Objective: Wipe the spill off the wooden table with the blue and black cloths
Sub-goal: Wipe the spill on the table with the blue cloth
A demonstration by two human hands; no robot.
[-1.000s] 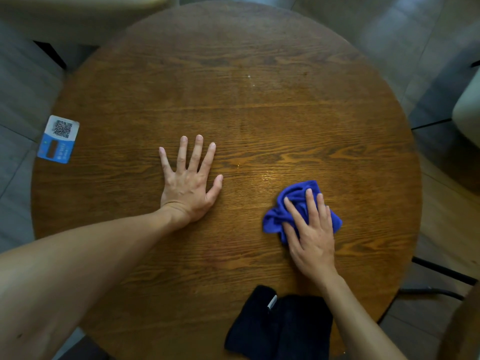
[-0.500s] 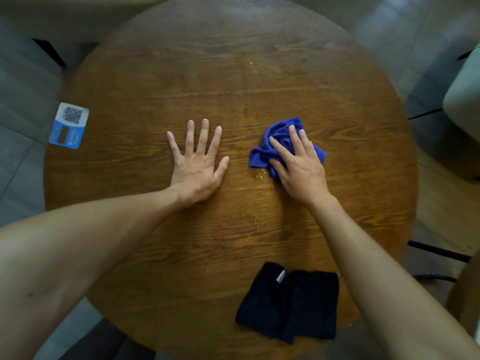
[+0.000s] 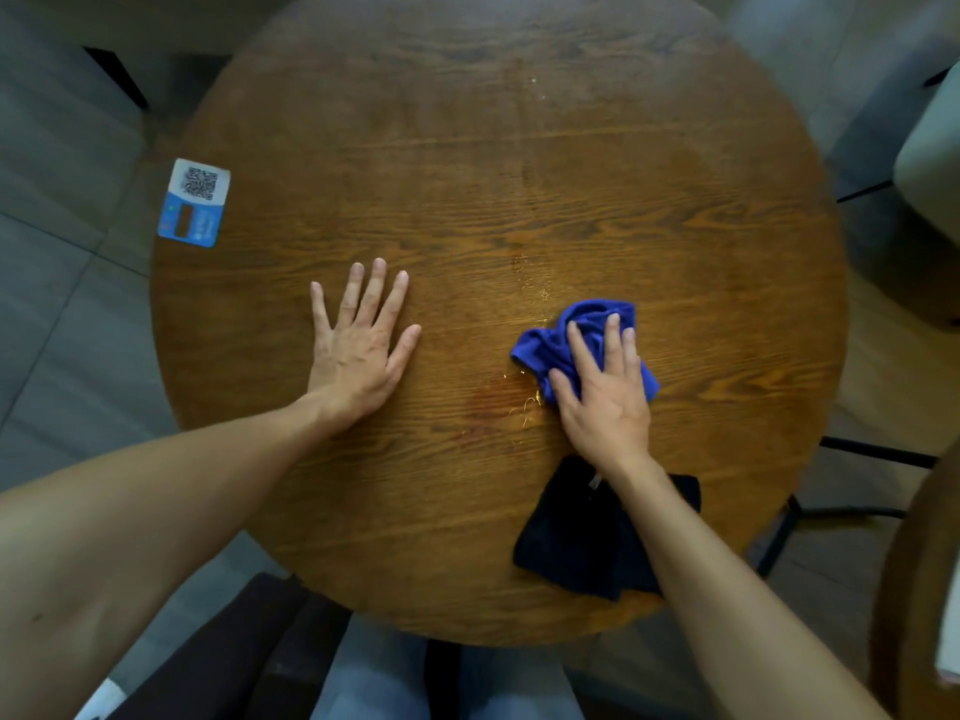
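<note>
A round wooden table (image 3: 467, 174) fills the view. My right hand (image 3: 602, 397) presses flat on a crumpled blue cloth (image 3: 550, 348) right of the table's middle. Small shiny droplets and a damp reddish patch of spill (image 3: 519, 402) lie just left of that hand, with more drops (image 3: 530, 283) above the cloth. My left hand (image 3: 358, 350) rests flat on the wood with fingers spread, holding nothing. A folded black cloth (image 3: 576, 537) lies near the front edge, partly under my right forearm.
A blue and white QR-code sticker (image 3: 193, 202) sits at the table's left edge. Chairs stand around: a pale seat (image 3: 930, 148) at right, a dark one (image 3: 228, 652) at the front left. My knees (image 3: 441, 683) show below the front edge.
My right hand has dragged the blue cloth back toward me and to the right, leaving wet streaks. The left hand has stayed flat in place.
</note>
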